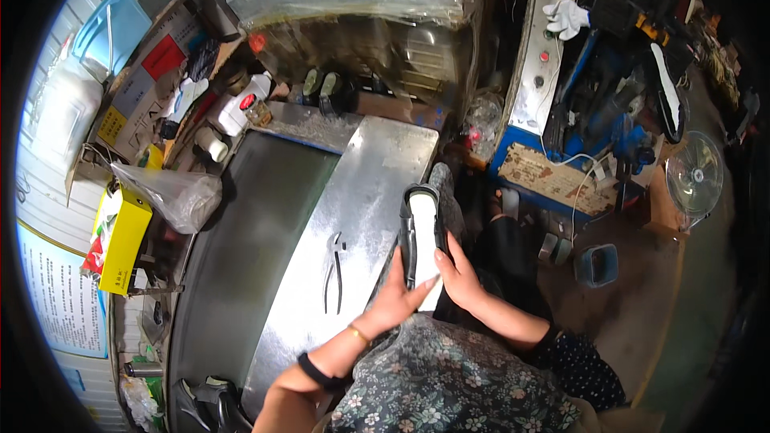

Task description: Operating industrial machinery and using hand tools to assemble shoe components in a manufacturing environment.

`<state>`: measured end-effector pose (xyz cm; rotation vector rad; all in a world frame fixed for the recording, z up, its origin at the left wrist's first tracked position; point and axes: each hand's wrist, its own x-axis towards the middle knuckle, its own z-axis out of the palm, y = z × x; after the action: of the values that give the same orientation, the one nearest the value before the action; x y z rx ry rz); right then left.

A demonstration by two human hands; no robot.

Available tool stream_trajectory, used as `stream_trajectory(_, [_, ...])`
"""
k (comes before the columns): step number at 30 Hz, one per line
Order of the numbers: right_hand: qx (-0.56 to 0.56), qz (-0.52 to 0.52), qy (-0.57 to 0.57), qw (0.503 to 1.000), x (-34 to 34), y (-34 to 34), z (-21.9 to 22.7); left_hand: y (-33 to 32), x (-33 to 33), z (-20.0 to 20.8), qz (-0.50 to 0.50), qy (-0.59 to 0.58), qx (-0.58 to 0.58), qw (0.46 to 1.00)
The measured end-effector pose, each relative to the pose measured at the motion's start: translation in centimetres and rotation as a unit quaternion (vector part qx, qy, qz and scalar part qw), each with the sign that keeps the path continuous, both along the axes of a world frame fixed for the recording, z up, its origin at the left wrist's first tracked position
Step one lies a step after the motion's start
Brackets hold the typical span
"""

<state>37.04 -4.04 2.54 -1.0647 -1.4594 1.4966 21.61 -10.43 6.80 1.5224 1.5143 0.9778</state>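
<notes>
A black shoe (pixel 407 242) lies between my hands in front of my lap, its rounded end pointing away from me. Along its middle runs a long white insole-like strip (pixel 423 220), whose near end sticks out toward my apron. My left hand (pixel 395 293) grips the shoe from the left, thumb against the strip. On the opposite side my right hand (pixel 460 277) closes round the shoe, its thumb also at the strip. Pliers (pixel 338 277) with dark handles rest on the metal bench plate (pixel 297 321) to the left, touched by neither hand.
A dark conveyor belt (pixel 241 240) runs left of the plate. Several shoes (pixel 325 92) stand at its far end; others (pixel 212 402) sit near left. A yellow box (pixel 127 240) and clear plastic bag (pixel 180 196) border the belt. A fan (pixel 695 176) stands right, beyond a blue machine (pixel 553 168).
</notes>
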Motion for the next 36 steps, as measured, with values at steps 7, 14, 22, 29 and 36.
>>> stream_trajectory(7, [-0.057,0.246,-0.120,0.960,3.1,9.6,10.2,2.2,-3.9,3.9,0.132,-0.390,-0.169,0.896])
stream_trajectory(14, [0.490,-0.219,-0.469,0.702,27.5,26.0,23.8,-4.0,-3.8,2.7,0.045,0.430,0.197,0.880])
stream_trajectory(22, [0.225,-0.451,-0.615,0.607,37.7,27.4,23.2,-6.0,-2.7,-2.8,0.005,0.416,0.107,0.903])
stream_trajectory(29, [0.440,-0.433,-0.406,0.674,34.8,20.8,19.1,-3.3,-4.1,-0.4,-0.014,0.250,0.175,0.952])
stream_trajectory(36, [0.268,-0.106,0.010,0.958,12.2,3.0,12.0,6.8,4.9,6.3,0.052,-0.440,0.044,0.896])
